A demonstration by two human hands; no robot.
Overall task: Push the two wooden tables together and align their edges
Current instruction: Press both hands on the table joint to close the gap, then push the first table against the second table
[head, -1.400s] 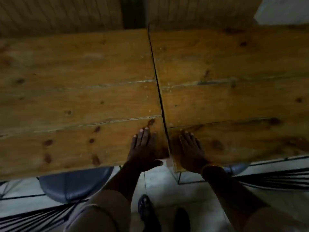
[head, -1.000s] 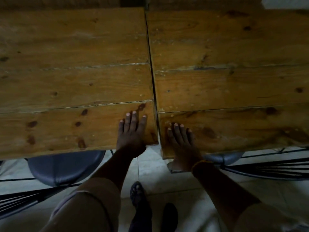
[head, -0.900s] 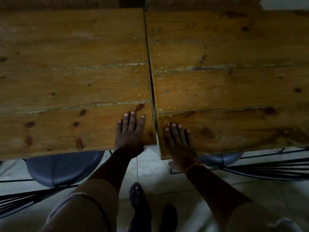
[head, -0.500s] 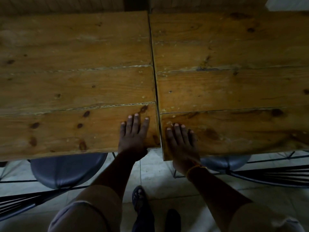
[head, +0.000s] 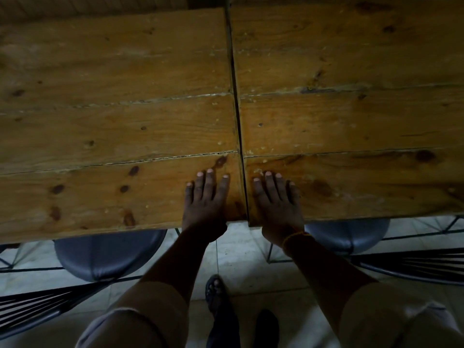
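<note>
Two wooden plank tables stand side by side, the left table (head: 105, 126) and the right table (head: 351, 121), with only a thin dark seam between them. At the seam the right table's near edge sits slightly closer to me than the left one's. My left hand (head: 204, 202) lies flat on the left table's near right corner, fingers spread. On the right table's near left corner my right hand (head: 276, 202) presses flat in the same way, with a yellow band at the wrist. Both thumbs are hidden at the table edges.
Round grey-blue stool seats (head: 108, 254) (head: 346, 234) sit under the near edges of both tables. Black wire chair frames (head: 411, 267) (head: 27, 307) flank me on the pale tiled floor. My feet (head: 218, 292) stand below the seam. A slatted wall (head: 88, 6) runs behind the tables.
The step between the two near edges at the seam has become smaller. Both hands stay flat on their corners, and the seam stays narrow.
</note>
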